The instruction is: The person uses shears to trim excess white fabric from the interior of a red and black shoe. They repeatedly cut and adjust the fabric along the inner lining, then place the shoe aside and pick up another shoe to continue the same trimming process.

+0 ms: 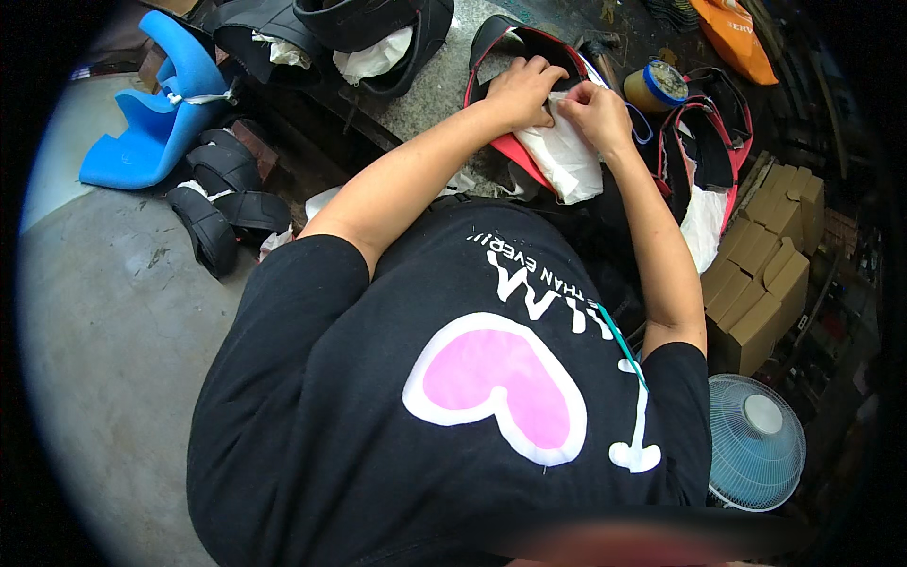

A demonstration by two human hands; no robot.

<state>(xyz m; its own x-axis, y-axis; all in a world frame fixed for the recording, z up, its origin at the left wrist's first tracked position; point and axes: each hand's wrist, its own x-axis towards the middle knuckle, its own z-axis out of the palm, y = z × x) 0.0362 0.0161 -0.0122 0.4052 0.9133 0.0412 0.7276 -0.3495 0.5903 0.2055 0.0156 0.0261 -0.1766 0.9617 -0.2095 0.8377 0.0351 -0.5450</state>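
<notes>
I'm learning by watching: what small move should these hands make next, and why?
Perhaps smooth the white sheet downward: the right hand pinches its upper end, the left hand rests on the black-and-red piece, and the sheet's lower end looks wrinkled.

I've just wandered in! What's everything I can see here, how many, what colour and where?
Black-and-red piece: one, under the hands
Second black-and-red piece: one, upper right
White sheet: one, white, at the right fingers
Black padded pieces: several, black, top left and left
Blue shaped piece: one, blue, upper left
Jar: one, yellowish, blue rim, top right
Bag: one, orange, top right
Cardboard boxes: at least two, brown, right
Fan: one, white and pale blue, lower right
Floor: one, grey, left
Shirt: one, black, centre
Left hand: one, bare, top centre
Right hand: one, bare, beside it
</notes>
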